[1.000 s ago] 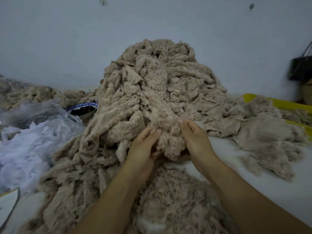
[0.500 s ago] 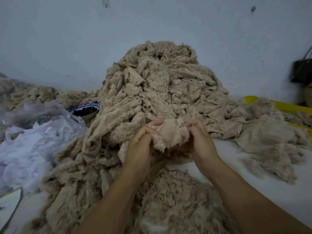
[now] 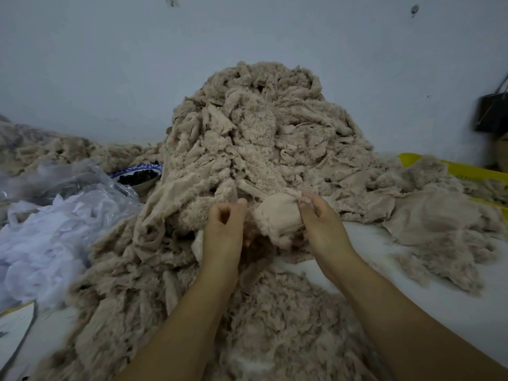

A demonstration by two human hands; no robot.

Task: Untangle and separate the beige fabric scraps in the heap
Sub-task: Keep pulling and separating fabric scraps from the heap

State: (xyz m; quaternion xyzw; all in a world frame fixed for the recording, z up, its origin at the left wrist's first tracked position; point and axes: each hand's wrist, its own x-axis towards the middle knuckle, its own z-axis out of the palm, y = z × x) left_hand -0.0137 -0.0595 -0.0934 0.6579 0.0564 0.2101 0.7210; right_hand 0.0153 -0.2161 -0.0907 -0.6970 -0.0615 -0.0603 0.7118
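Observation:
A tall heap of tangled beige fabric scraps (image 3: 261, 133) rises against the wall in the middle of the view. At its foot, one rounded beige scrap (image 3: 277, 215) with a fluffy rim is lifted between my hands. My right hand (image 3: 321, 224) pinches the scrap's upper right edge with curled fingers. On the other side my left hand (image 3: 222, 232) has its fingers curled, the tips meeting the scrap's left edge. A thin beige strip runs from the scrap up into the heap. Below my forearms lies a low pile of fluffy beige bits (image 3: 288, 320).
Flatter beige scraps (image 3: 439, 229) lie spread at the right on the white table (image 3: 412, 292), beside a yellow tray (image 3: 467, 170). White scraps in clear plastic (image 3: 49, 237) sit at the left, near a blue-rimmed bowl (image 3: 137, 177). A black bag (image 3: 492, 111) hangs far right.
Both hands dug into the heap's foot, then pulled one scrap out and up. The hands have since moved apart, and the scrap now shows its smooth rounded side.

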